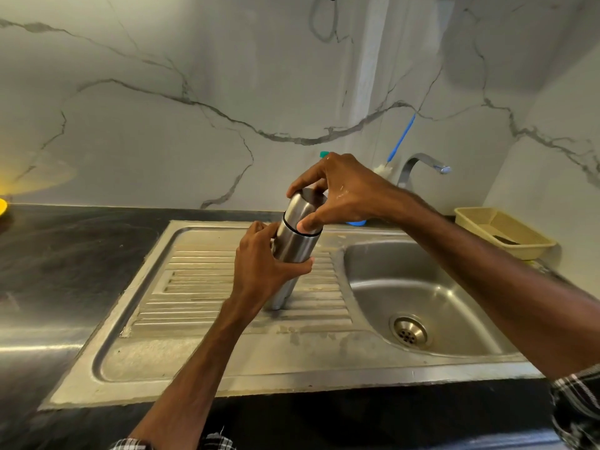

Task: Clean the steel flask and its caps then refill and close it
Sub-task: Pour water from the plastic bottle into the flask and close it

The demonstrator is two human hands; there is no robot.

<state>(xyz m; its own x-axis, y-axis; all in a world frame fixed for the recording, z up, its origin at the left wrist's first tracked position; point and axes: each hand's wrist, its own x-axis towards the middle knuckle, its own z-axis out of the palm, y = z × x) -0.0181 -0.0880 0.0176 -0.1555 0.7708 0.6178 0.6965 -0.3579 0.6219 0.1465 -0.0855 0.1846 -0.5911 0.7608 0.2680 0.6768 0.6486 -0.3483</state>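
Well, in the head view the flask (293, 251) stands a little tilted, its base on the ribbed drainboard (201, 277) left of the sink (373, 254). The left hand (263, 267) is wrapped round its body about midway, fingers (303, 264) curled close on the steel. The right hand (344, 193) sits over the top, fingers and thumb curled round the cap (300, 206), the thumb lying just at the dark seam where cap meets body. I judge the flask stiff and not fragile, fairly light if empty. Its smooth steel would likely slip if wet. The body is the place to steady it, the cap the place to twist. The tap (418, 164) stands behind, well apart from the flask.
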